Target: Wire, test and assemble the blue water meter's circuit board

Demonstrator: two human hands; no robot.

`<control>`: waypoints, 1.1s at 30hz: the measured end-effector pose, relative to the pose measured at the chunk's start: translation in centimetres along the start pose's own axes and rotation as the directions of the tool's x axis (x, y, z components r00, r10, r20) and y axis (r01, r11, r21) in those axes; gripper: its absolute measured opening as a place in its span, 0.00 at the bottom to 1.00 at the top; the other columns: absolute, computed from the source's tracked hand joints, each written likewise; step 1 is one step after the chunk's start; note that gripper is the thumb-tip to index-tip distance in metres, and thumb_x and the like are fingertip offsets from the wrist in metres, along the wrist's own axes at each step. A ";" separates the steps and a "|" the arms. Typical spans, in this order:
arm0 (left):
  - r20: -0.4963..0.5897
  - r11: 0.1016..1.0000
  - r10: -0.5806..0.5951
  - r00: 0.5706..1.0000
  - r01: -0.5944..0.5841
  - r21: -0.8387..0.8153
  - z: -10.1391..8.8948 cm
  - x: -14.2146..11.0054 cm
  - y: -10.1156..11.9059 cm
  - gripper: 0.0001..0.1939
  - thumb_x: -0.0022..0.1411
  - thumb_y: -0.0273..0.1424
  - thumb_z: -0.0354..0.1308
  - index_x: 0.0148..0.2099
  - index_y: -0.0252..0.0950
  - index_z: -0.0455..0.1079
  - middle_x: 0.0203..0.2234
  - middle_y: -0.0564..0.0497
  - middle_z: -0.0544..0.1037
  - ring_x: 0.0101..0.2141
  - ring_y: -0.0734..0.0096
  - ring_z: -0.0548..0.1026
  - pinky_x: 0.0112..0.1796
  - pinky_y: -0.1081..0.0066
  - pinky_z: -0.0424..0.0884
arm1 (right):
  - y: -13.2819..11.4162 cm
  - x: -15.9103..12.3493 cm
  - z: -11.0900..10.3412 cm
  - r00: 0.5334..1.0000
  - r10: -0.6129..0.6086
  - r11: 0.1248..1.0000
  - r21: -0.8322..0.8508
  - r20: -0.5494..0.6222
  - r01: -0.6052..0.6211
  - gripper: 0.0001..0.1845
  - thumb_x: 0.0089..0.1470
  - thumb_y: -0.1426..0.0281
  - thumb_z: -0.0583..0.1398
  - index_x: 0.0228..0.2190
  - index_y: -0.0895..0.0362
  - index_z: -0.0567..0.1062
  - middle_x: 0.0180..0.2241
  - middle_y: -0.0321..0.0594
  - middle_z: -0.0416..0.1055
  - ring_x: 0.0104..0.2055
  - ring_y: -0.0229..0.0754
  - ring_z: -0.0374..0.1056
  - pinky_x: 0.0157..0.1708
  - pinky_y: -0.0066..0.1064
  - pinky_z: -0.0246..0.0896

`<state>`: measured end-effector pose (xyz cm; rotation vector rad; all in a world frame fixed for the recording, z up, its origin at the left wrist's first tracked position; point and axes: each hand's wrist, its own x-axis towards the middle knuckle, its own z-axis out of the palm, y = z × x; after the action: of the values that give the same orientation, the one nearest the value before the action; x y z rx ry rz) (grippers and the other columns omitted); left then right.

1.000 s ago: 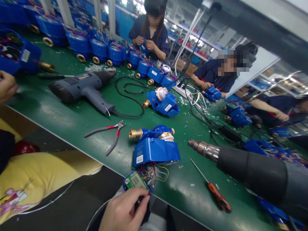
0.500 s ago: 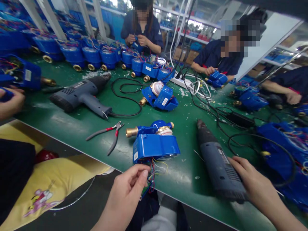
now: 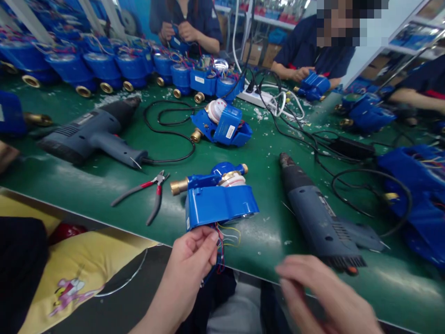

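A blue water meter (image 3: 217, 197) with a brass fitting lies near the front edge of the green table (image 3: 69, 174), coloured wires (image 3: 227, 234) hanging from its underside. My left hand (image 3: 193, 262) is closed in a pinch on the small circuit board at the end of those wires; the board is mostly hidden behind my fingers. My right hand (image 3: 323, 294) hovers blurred at the table's front edge, just in front of the grey heat gun (image 3: 318, 218) lying on the table, holding nothing I can see.
Red-handled pliers (image 3: 149, 192) lie left of the meter. A second heat gun (image 3: 90, 134) and its black cord (image 3: 170, 134) lie further left. Another open meter (image 3: 222, 125) sits behind. Rows of blue meters (image 3: 104, 69) line the back. Other people work opposite; a white power strip (image 3: 257, 97).
My right hand has let go of the heat gun and pulled back toward me. My left hand stays pinched at the wires. The view has shifted down and closer.
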<state>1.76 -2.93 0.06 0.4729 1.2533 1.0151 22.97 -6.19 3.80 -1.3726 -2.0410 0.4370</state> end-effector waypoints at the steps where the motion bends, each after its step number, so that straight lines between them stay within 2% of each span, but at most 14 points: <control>1: 0.001 1.000 -0.002 1.000 0.002 0.001 0.0 0.0 0.0 0.15 0.49 0.40 0.68 0.31 0.33 0.72 0.15 0.58 0.66 0.18 0.83 0.58 0.20 0.82 0.53 | -1.2 0.9 2.2 0.996 -0.038 0.990 0.137 0.079 0.027 0.07 0.57 0.74 0.56 0.38 0.53 0.72 0.32 0.39 0.74 0.33 0.40 0.72 0.32 0.29 0.68; 2: 0.005 1.000 -0.003 1.000 0.003 0.002 -0.1 0.0 0.1 0.15 0.49 0.40 0.68 0.30 0.33 0.72 0.16 0.58 0.67 0.18 0.84 0.58 0.20 0.82 0.53 | -2.0 1.7 4.1 0.997 0.011 0.971 0.239 0.079 -0.030 0.07 0.58 0.75 0.55 0.34 0.54 0.72 0.29 0.38 0.73 0.28 0.36 0.70 0.27 0.25 0.66; 4: 0.013 1.000 -0.013 1.000 0.013 -0.014 -0.2 0.0 0.1 0.14 0.50 0.39 0.67 0.30 0.34 0.71 0.18 0.57 0.68 0.19 0.83 0.60 0.21 0.82 0.57 | -2.9 3.1 7.1 0.980 0.131 0.925 0.338 0.149 -0.175 0.06 0.58 0.74 0.55 0.33 0.56 0.73 0.28 0.36 0.72 0.25 0.34 0.67 0.24 0.25 0.62; 6: 0.013 0.999 -0.028 1.000 0.029 -0.034 -0.4 -0.1 -0.1 0.14 0.51 0.39 0.67 0.30 0.34 0.70 0.20 0.57 0.69 0.21 0.82 0.62 0.23 0.81 0.59 | -3.0 3.7 8.7 0.952 0.230 0.882 0.369 0.202 -0.292 0.06 0.57 0.72 0.57 0.32 0.56 0.74 0.26 0.36 0.72 0.23 0.34 0.65 0.22 0.25 0.58; 11: -0.045 1.000 -0.011 0.999 0.011 0.011 -0.8 -0.2 -0.6 0.13 0.52 0.38 0.66 0.29 0.33 0.70 0.16 0.59 0.65 0.18 0.83 0.58 0.19 0.82 0.54 | -2.7 3.6 8.8 0.911 0.299 0.798 0.450 0.282 -0.401 0.12 0.58 0.70 0.55 0.25 0.57 0.74 0.21 0.35 0.69 0.20 0.33 0.61 0.19 0.24 0.55; 13: -0.060 0.999 0.009 0.998 -0.007 0.034 -0.8 -0.2 -0.6 0.13 0.51 0.38 0.66 0.28 0.33 0.70 0.16 0.59 0.65 0.18 0.83 0.57 0.19 0.82 0.53 | -2.8 3.6 8.7 0.879 0.346 0.702 0.531 0.328 -0.475 0.13 0.58 0.66 0.55 0.24 0.57 0.73 0.21 0.35 0.67 0.18 0.32 0.60 0.17 0.23 0.54; 17: -0.071 0.999 0.010 0.997 -0.008 0.038 -0.8 -0.3 -0.7 0.13 0.52 0.39 0.66 0.29 0.34 0.70 0.15 0.59 0.65 0.18 0.82 0.58 0.19 0.81 0.54 | -3.0 4.0 8.9 0.765 0.447 0.448 0.624 0.464 -0.640 0.16 0.54 0.60 0.58 0.22 0.58 0.69 0.17 0.31 0.60 0.14 0.30 0.57 0.14 0.21 0.50; 20: -0.080 1.000 0.002 0.997 0.000 0.021 -1.0 -0.5 -0.8 0.14 0.52 0.40 0.65 0.30 0.34 0.70 0.16 0.59 0.66 0.18 0.82 0.59 0.19 0.81 0.55 | -2.8 4.1 9.1 0.714 0.454 0.341 0.637 0.532 -0.691 0.19 0.52 0.55 0.59 0.21 0.58 0.68 0.17 0.31 0.60 0.13 0.29 0.55 0.12 0.20 0.47; 22: -0.074 1.000 0.012 0.997 -0.010 0.029 -1.1 -0.5 -0.9 0.15 0.52 0.41 0.65 0.30 0.33 0.71 0.16 0.59 0.66 0.18 0.83 0.58 0.19 0.82 0.55 | -2.7 4.2 9.0 0.703 0.466 0.338 0.626 0.537 -0.702 0.21 0.52 0.54 0.58 0.21 0.59 0.69 0.17 0.32 0.62 0.12 0.29 0.55 0.12 0.20 0.46; 26: -0.029 0.994 0.064 0.998 -0.061 0.094 -1.5 -0.5 -0.9 0.14 0.55 0.40 0.64 0.29 0.33 0.71 0.16 0.58 0.66 0.19 0.82 0.60 0.20 0.82 0.57 | -2.7 4.6 9.0 0.755 0.470 0.461 0.603 0.457 -0.652 0.19 0.55 0.56 0.57 0.24 0.59 0.73 0.16 0.32 0.61 0.14 0.29 0.54 0.13 0.22 0.45; 29: -0.014 0.989 0.089 0.996 -0.087 0.121 -1.6 -0.5 -0.7 0.14 0.56 0.39 0.63 0.28 0.33 0.70 0.16 0.58 0.66 0.19 0.82 0.60 0.20 0.81 0.57 | -3.2 5.1 9.3 0.748 0.467 0.428 0.619 0.472 -0.658 0.15 0.51 0.59 0.59 0.27 0.59 0.76 0.18 0.34 0.65 0.17 0.31 0.56 0.16 0.24 0.49; 33: -0.029 0.982 0.088 0.996 -0.082 0.170 -1.4 -0.5 -0.2 0.15 0.55 0.39 0.63 0.27 0.33 0.69 0.16 0.57 0.65 0.18 0.81 0.60 0.18 0.80 0.54 | -3.6 5.5 9.9 0.721 0.521 0.384 0.629 0.458 -0.676 0.13 0.48 0.61 0.60 0.24 0.59 0.74 0.19 0.36 0.67 0.20 0.33 0.58 0.20 0.25 0.51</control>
<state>0.51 -3.77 -0.30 0.6461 1.3676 0.9967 12.49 -1.90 0.28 -1.4594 -1.0661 1.6223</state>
